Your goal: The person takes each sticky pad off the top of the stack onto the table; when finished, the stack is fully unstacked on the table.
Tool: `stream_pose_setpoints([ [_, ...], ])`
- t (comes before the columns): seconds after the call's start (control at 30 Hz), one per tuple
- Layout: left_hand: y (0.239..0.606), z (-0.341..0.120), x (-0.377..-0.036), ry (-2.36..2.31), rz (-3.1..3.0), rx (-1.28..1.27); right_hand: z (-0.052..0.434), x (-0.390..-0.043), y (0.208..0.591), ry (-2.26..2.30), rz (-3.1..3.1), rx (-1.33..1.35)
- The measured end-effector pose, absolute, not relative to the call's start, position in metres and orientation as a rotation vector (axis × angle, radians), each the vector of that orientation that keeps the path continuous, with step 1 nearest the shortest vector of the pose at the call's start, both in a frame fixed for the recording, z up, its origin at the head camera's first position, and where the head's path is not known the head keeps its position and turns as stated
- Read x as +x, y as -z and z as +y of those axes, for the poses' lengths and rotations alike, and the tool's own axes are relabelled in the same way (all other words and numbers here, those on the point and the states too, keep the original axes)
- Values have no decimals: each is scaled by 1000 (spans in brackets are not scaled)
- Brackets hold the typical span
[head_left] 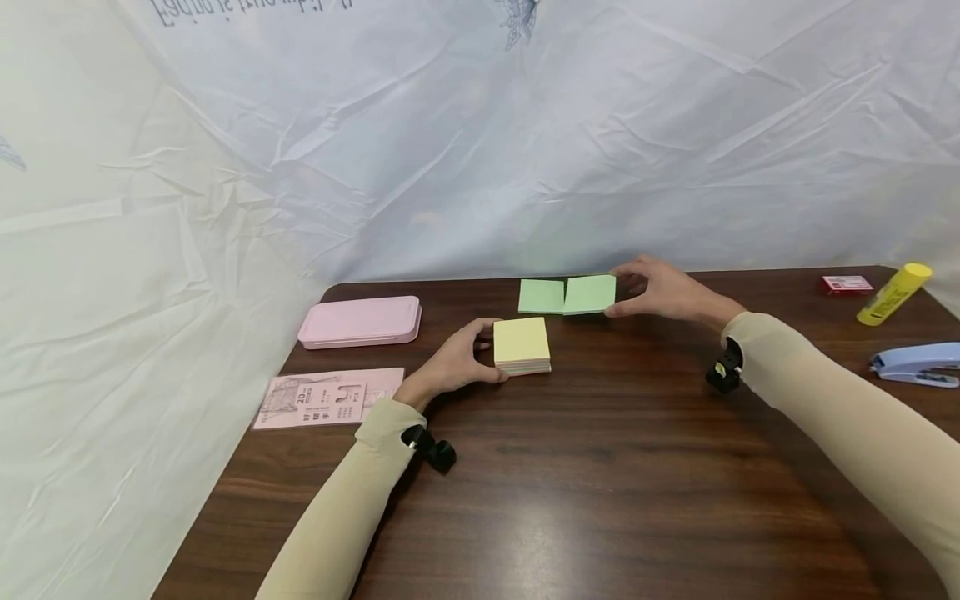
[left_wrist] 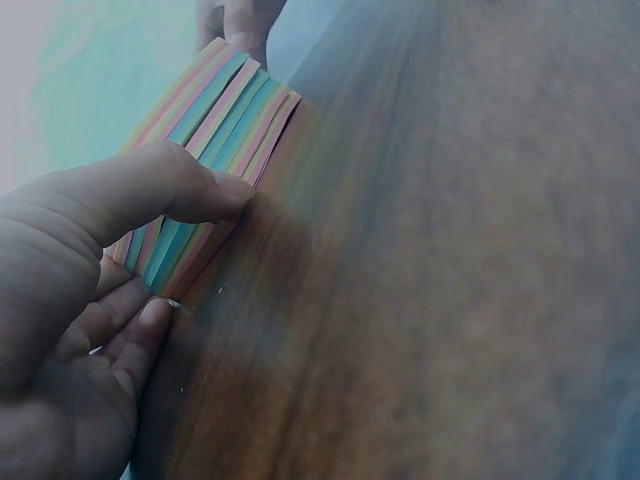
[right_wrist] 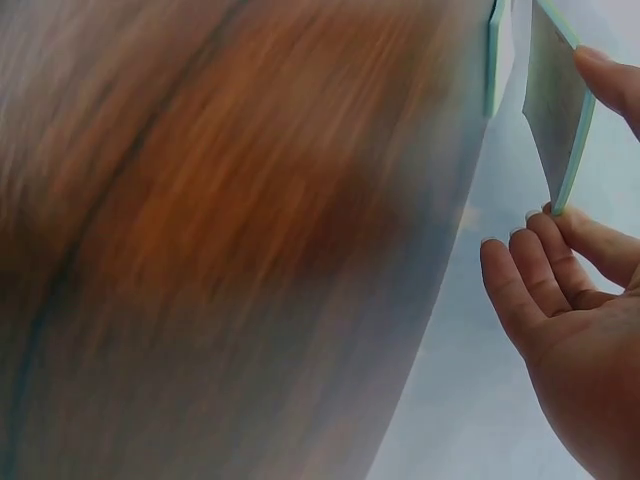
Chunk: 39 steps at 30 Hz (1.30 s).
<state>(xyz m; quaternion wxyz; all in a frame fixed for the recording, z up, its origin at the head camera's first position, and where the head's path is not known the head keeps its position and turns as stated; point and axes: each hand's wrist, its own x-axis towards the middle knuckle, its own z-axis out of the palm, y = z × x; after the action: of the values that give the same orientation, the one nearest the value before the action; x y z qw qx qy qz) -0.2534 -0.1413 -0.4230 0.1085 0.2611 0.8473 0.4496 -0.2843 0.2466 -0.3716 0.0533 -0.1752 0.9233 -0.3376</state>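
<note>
My left hand [head_left: 456,360] grips a thick stack of sticky notes [head_left: 521,342] by its left side, thumb on the near edge. The stack's top is yellow, and the left wrist view shows layered pink, blue and yellow edges [left_wrist: 225,115]. Farther back, my right hand [head_left: 660,290] pinches a thin green sticky note pad [head_left: 591,294] between thumb and fingers. In the right wrist view this pad [right_wrist: 560,110] is tilted up off the table. Just left of it lies a second green pad [head_left: 541,296], flat on the table near the back edge.
A pink case [head_left: 362,322] and a pink printed packet [head_left: 322,398] lie at the left. On the right are a small red box [head_left: 847,284], a yellow glue stick [head_left: 894,294] and a light blue stapler [head_left: 917,364]. White sheeting [head_left: 480,167] hangs behind the dark wooden table [head_left: 600,475].
</note>
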Motion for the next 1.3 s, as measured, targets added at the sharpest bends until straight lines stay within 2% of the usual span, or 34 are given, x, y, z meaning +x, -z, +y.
stream_pose_setpoints([
  [0.83,423,-142,-252,-1317,2500,752,253,-311,380,845,2789,-568],
  [1.3,422,-137,-252,-1321,2492,782,259,-306,378,845,2755,-554],
])
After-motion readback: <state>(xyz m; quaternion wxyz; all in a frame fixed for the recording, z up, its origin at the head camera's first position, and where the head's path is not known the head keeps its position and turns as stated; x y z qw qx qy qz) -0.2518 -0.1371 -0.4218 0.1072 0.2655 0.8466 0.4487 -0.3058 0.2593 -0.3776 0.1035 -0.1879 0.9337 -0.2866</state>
